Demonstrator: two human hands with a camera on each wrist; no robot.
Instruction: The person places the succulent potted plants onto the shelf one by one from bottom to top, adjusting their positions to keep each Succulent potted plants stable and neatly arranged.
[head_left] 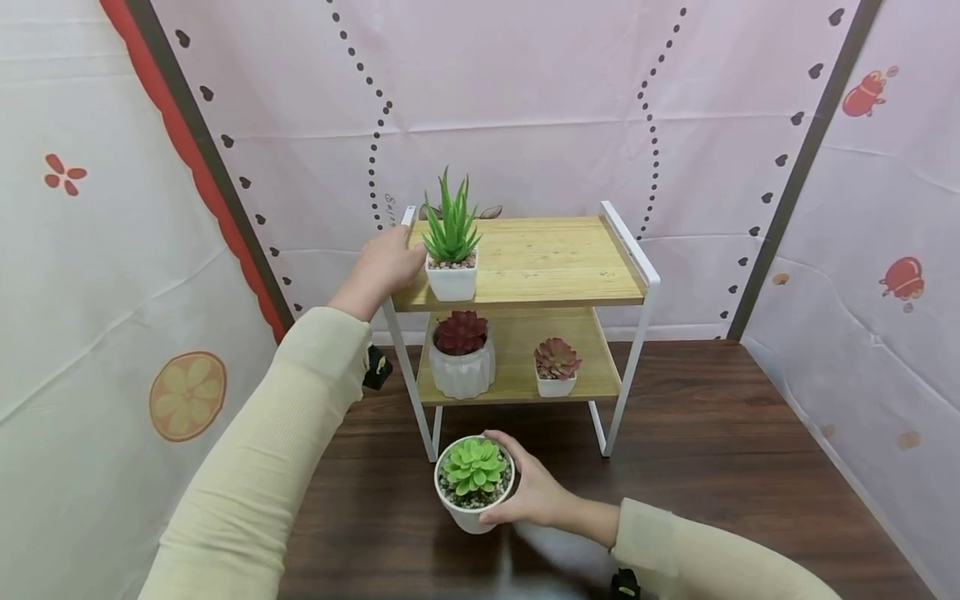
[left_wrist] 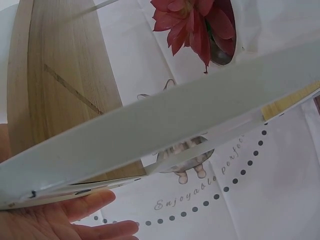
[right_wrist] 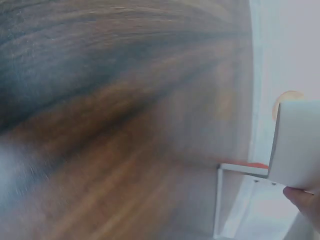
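My left hand (head_left: 385,262) is at the left end of the top board of a small two-tier shelf rack (head_left: 540,250), gripping its white side rail (left_wrist: 150,120). In the left wrist view, the fingers (left_wrist: 107,230) lie along the rail's outer side. Right beside the thumb stands a square white pot with a spiky green aloe (head_left: 452,237). My right hand (head_left: 536,492) holds a round white pot (head_left: 472,521) with a light-green succulent (head_left: 474,467), in front of the rack. The right wrist view shows this pot's white wall (right_wrist: 297,145) with a finger against it.
On the lower board are a ribbed white pot (head_left: 462,371) with a dark red succulent and a smaller square pot (head_left: 556,386) with a reddish succulent. The rack stands on a dark wooden table (head_left: 697,442). Printed cloth (head_left: 525,100) hangs behind and at both sides.
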